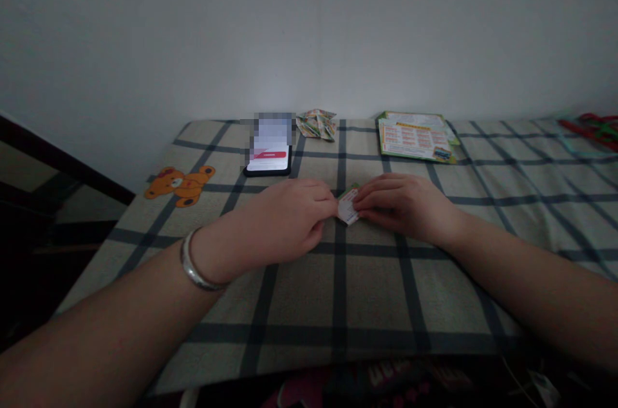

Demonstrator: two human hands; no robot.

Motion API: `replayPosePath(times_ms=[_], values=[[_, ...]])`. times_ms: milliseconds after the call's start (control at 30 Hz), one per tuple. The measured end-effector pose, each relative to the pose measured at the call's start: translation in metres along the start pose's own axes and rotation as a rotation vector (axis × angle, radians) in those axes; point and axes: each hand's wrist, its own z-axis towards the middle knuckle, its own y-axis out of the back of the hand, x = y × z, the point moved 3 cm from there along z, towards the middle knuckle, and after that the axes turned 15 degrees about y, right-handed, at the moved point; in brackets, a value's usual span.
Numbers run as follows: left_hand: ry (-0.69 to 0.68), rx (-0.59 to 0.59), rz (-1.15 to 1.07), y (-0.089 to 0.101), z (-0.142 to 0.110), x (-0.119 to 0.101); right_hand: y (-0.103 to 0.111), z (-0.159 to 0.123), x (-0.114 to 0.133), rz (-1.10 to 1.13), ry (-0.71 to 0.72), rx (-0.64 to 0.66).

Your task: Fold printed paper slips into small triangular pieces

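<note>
A small folded piece of printed paper [346, 207], white with a green edge, is between my two hands just above or on the checked cloth. My left hand [294, 215], with a silver bangle on the wrist, pinches its left edge, fingers curled. From the other side, my right hand [405, 205] grips the paper between thumb and fingers. Parts of the paper are hidden under the fingertips. Beyond my left hand lies a phone [267, 144] with its screen lit. Beside the phone sits a folded paper shape [317, 123] with pointed corners.
A stack of printed leaflets [415, 139] rests near the wall at the back right. A flat orange bear figure [181, 186] is on the left of the checked tablecloth [376, 305]. Red and green cords [596, 128] lie at the far right. The white wall [309, 28] borders the table's back.
</note>
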Motion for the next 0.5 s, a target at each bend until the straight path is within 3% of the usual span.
replayPosePath(times_ms=[267, 500], values=[[-0.013, 0.026, 0.026, 0.007, -0.007, -0.005, 0.0, 0.0, 0.003, -0.015, 0.009, 0.027], [0.038, 0.23, -0.012, 0.008, -0.012, 0.001, -0.001, 0.0, 0.005, -0.028, 0.015, 0.02]])
